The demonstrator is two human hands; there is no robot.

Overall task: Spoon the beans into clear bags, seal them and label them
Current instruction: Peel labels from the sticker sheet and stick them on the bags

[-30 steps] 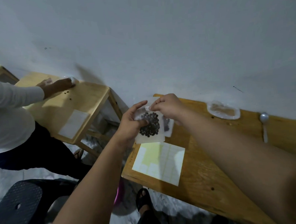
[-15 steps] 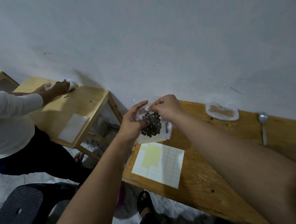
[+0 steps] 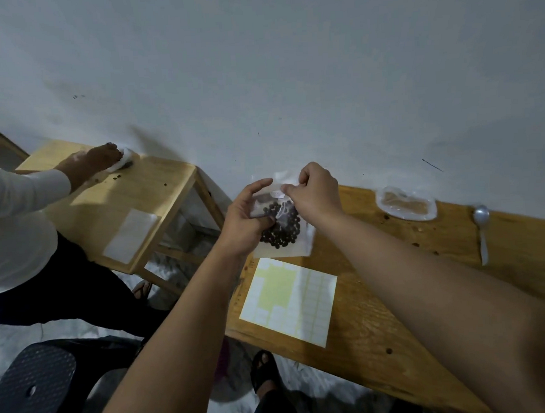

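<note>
A clear bag [image 3: 285, 237] holding several dark beans is held up over the left end of my wooden table [image 3: 395, 294]. My left hand [image 3: 246, 220] grips the bag from the left side. My right hand [image 3: 314, 191] pinches the bag's top edge where a small white label shows. A sheet of white labels [image 3: 288, 300] with some peeled off, showing yellow backing, lies flat on the table just below the bag. A white spoon [image 3: 482, 230] lies at the far right near the wall.
A clear plastic plate [image 3: 405, 203] with brownish contents sits by the wall. Another person in a white sleeve [image 3: 18, 194] works at a second wooden table [image 3: 123, 208] on the left. A dark plastic stool [image 3: 28, 389] stands at lower left.
The bag has stayed in both hands; my right hand's fingers shifted slightly along its top edge. The other person's hand moved a little toward the wall.
</note>
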